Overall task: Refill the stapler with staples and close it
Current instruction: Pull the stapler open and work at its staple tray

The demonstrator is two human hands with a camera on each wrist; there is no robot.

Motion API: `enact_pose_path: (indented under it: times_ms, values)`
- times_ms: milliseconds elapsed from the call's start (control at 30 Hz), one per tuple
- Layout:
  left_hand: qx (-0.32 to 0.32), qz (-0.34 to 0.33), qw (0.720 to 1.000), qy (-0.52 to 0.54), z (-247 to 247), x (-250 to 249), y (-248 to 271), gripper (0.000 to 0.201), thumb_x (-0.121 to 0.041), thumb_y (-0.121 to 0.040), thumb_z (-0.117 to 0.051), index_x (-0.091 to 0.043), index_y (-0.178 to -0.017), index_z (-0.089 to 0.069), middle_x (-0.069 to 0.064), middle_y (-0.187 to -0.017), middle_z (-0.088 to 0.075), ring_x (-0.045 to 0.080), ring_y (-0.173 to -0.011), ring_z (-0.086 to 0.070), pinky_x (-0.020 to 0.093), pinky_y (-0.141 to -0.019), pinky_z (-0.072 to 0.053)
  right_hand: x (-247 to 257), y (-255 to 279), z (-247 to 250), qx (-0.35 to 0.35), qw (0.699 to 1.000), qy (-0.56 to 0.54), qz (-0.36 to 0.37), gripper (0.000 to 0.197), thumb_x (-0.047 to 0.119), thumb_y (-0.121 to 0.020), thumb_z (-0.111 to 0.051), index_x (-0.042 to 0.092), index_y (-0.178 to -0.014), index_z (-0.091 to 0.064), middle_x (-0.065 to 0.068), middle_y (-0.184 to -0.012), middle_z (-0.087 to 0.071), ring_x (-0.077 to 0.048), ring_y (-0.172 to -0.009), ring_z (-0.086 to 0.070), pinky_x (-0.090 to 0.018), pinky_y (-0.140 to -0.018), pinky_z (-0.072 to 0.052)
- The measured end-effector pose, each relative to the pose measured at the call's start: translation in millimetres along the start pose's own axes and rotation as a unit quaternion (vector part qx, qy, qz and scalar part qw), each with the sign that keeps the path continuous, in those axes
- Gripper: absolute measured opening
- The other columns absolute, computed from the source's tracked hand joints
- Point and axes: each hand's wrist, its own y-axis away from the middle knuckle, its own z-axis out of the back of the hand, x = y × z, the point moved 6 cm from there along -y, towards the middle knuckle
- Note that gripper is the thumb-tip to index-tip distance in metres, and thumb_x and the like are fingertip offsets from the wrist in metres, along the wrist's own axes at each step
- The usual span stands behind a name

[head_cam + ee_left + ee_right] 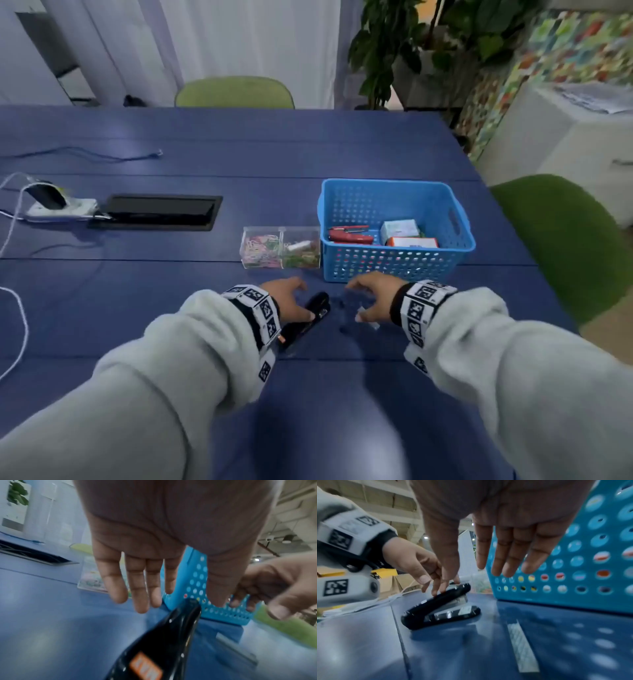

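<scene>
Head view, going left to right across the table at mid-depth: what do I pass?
Power strip → black cable hatch → clear clip box → blue basket.

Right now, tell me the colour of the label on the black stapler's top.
Orange, on the glossy black stapler; the left wrist view shows it best.

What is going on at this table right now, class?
A person in a grey top works at a blue table. The left hand touches the top of a black stapler lying on the table. The right hand hovers open and holds nothing. A strip of staples lies on the table below it, not yet loaded. A blue basket behind the hands holds a red stapler and small boxes.
</scene>
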Motion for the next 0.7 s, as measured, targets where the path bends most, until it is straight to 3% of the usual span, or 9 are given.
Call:
enact_pose_path:
  times_ms: [167,267,500,633,700]
  values:
    - [0.038,-0.009,0.999,-0.027,-24.3,-6.0,-13.7,0.053,-0.042,-0.073,-0.072,-0.016,-0.116,-0.055,0.008,-0.117,-0.064,0.028,-0.106,-0.061,0.034,-0.087,-0.048,9.8,-40.2,-27.7,0.065,0.997,0.041,-0.02,0.067,0.025,-0.072,-0.077,0.019,-0.131,-0.045,-0.006,-0.136,-0.049,-0.024,-0.121,-0.051,-0.029,-0.097,-0.043]
    - [0.023,-0.025,0.999,-0.034,-27.0,-10.9,-15.0,0.043,-0.035,-0.074,-0.071,-0.017,-0.111,-0.058,0.008,-0.112,-0.067,0.028,-0.103,-0.062,0.032,-0.081,-0.048,12.9,-57.0,-39.1,0.069,0.996,0.053,-0.018,0.061,0.023,-0.07,-0.078,0.019,-0.125,-0.051,-0.006,-0.13,-0.054,-0.024,-0.116,-0.054,-0.03,-0.095,-0.044]
    - [-0.012,-0.06,0.998,0.012,-12.4,-16.9,-1.0,0.027,-0.028,-0.072,-0.069,-0.017,-0.095,-0.06,0.006,-0.096,-0.069,0.028,-0.091,-0.064,0.033,-0.076,-0.052,28.7,-68.3,-52.5,0.08,0.99,0.116,0.006,0.032,0.026,-0.072,-0.074,0.016,-0.101,-0.064,-0.01,-0.109,-0.065,-0.028,-0.097,-0.063,-0.026,-0.069,-0.039]
    - [-0.056,-0.092,0.991,0.076,3.6,-18.1,13.6,0.022,-0.02,-0.07,-0.07,-0.024,-0.071,-0.049,-0.005,-0.07,-0.055,0.021,-0.074,-0.055,0.028,-0.065,-0.043,23.5,-63.7,-50.6,0.077,0.99,0.115,0.008,0.033,0.026,-0.073,-0.074,0.015,-0.103,-0.063,-0.009,-0.104,-0.062,-0.027,-0.101,-0.061,-0.028,-0.076,-0.044]
    - [-0.083,-0.093,0.984,0.131,12.8,-9.7,22.0,0.022,-0.015,-0.068,-0.072,-0.022,-0.071,-0.051,-0.007,-0.068,-0.055,0.016,-0.066,-0.053,0.025,-0.06,-0.043,17.4,-60.3,-49.7,0.077,0.991,0.108,0.002,0.034,0.026,-0.073,-0.075,0.015,-0.102,-0.062,-0.008,-0.105,-0.06,-0.027,-0.103,-0.059,-0.031,-0.085,-0.048]
